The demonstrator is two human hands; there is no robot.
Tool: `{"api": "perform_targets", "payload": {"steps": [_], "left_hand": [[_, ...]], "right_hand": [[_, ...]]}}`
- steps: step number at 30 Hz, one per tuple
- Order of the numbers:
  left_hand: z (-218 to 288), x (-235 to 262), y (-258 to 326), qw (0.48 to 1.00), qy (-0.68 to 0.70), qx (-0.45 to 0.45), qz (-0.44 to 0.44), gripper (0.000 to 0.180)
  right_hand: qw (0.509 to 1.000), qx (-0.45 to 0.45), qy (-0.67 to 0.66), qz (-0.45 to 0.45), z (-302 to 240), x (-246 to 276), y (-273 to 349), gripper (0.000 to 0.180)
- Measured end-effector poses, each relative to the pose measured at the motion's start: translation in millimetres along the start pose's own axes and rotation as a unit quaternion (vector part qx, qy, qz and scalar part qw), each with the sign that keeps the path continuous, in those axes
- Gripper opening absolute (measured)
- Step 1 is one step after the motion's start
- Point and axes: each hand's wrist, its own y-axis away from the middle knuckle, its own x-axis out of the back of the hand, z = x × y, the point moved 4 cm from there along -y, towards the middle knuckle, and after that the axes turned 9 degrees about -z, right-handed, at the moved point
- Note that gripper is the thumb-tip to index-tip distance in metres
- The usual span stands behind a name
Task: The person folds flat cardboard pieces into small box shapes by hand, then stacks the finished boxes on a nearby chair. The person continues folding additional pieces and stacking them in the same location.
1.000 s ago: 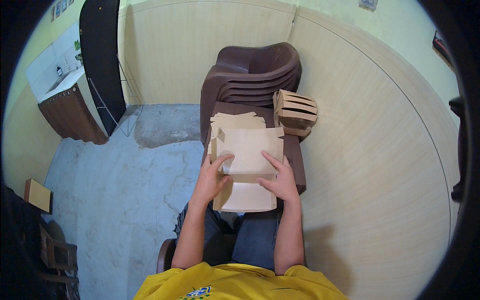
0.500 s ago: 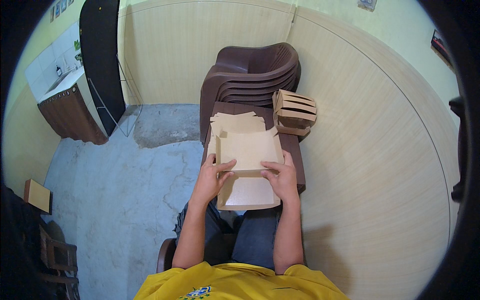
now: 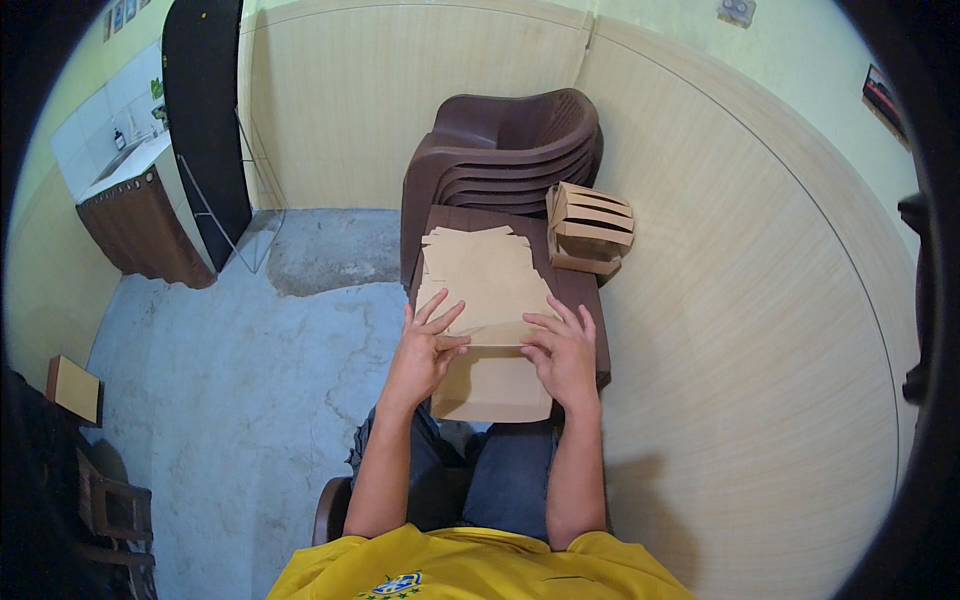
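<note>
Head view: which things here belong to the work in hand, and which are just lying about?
In hand:
- flat brown cardboard sheet, pressed by left hand and right hand
- pile of flat sheets behind it
- stack of folded boxes
- dark table

Lying about:
- stacked brown chairs
- sink counter
- small cardboard box on the floor

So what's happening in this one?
A seated person is folding a flat brown cardboard sheet on a dark brown table. The left hand and the right hand press down along a crease, both flat on the sheet. More flat sheets lie behind it, and a stack of folded boxes stands beside stacked brown chairs.
</note>
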Motion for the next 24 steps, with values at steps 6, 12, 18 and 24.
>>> {"api": "perform_targets", "payload": {"steps": [6, 12, 18, 24], "left_hand": [[17, -9, -6, 0.999, -0.021, -0.041, -0.004, 0.021], [18, -2, -1, 0.997, -0.028, -0.061, 0.026, 0.023], [4, -5, 1, 0.999, -0.041, -0.011, 0.013, 0.021], [-14, -25, 7, 0.909, 0.316, 0.111, 0.249, 0.066]], "right_hand": [[0.990, 0.117, 0.061, 0.051, -33, -26, -3, 0.014], [0.989, 0.114, 0.028, 0.088, -30, -27, 0, 0.019], [0.993, 0.090, 0.066, 0.035, -14, -17, -6, 0.022], [0.995, 0.089, 0.025, 0.045, -5, -23, -9, 0.023]]}}
